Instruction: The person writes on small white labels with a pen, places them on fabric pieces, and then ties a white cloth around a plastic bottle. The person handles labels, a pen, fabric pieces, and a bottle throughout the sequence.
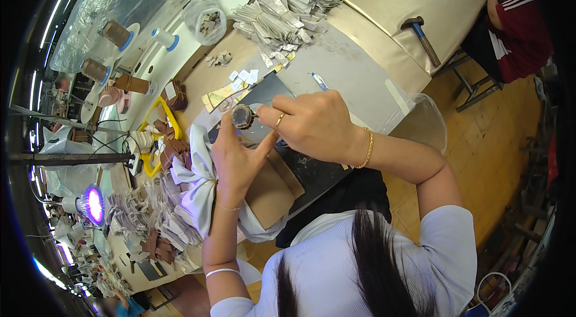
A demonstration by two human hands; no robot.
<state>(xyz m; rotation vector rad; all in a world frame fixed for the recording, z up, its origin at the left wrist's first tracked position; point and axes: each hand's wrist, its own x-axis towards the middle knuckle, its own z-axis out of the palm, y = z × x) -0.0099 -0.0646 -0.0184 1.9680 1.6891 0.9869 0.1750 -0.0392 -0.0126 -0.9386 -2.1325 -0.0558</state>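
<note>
Both of my hands meet above the dark work board [318, 167] in the middle. My left hand [233, 158] has its fingers around a small round container with a dark top [243, 116]. Beside that top, my right hand [315, 122] is closed, its fingertips pinching something small and dark at the container's edge, too hidden to name. A tan flat piece [264, 194] lies under my left wrist. Gathered white cloth [198, 167] bunches next to that wrist. Beyond my hands, small white labels [245, 78] are scattered, and a blue and white pen [319, 81] lies farther right.
Bundles of pale strips [279, 20] cover the far table. A hammer [423, 41] lies at the right. Thread cones [117, 35], a yellow basket [159, 137] with brown pieces and a glowing lamp [93, 204] stand left. Another person [522, 29] sits at the far right.
</note>
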